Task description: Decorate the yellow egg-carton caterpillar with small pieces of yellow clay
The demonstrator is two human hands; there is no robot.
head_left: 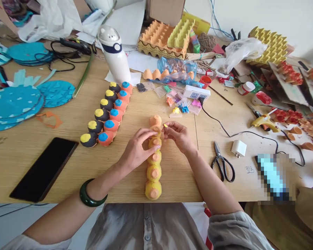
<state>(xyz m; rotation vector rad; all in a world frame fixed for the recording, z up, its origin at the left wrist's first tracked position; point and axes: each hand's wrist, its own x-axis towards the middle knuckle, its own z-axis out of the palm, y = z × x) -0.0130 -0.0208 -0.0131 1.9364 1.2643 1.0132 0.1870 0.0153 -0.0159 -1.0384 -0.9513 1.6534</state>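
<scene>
A row of egg-carton cups (153, 170) lies lengthwise on the wooden table (182, 184), painted yellow with orange tips, and its far cup is orange. My left hand (138, 149), with a green bangle (92, 194) on the wrist, rests its fingertips on the row and seems to hold it. My right hand (178, 137) pinches a tiny bit of yellow clay (165, 125) just beside the row's upper cups. To the left lie two painted cup rows (105, 116), one black with yellow dots and one orange with blue dots.
A black phone (44, 169) lies at the left, with teal paper discs (15, 102) beyond it. Black scissors (222, 163), a white charger (238, 148), a glue gun (266, 121), a power strip (197, 92), clay scraps, egg trays (161, 40) and a white bottle (114, 55) surround the work.
</scene>
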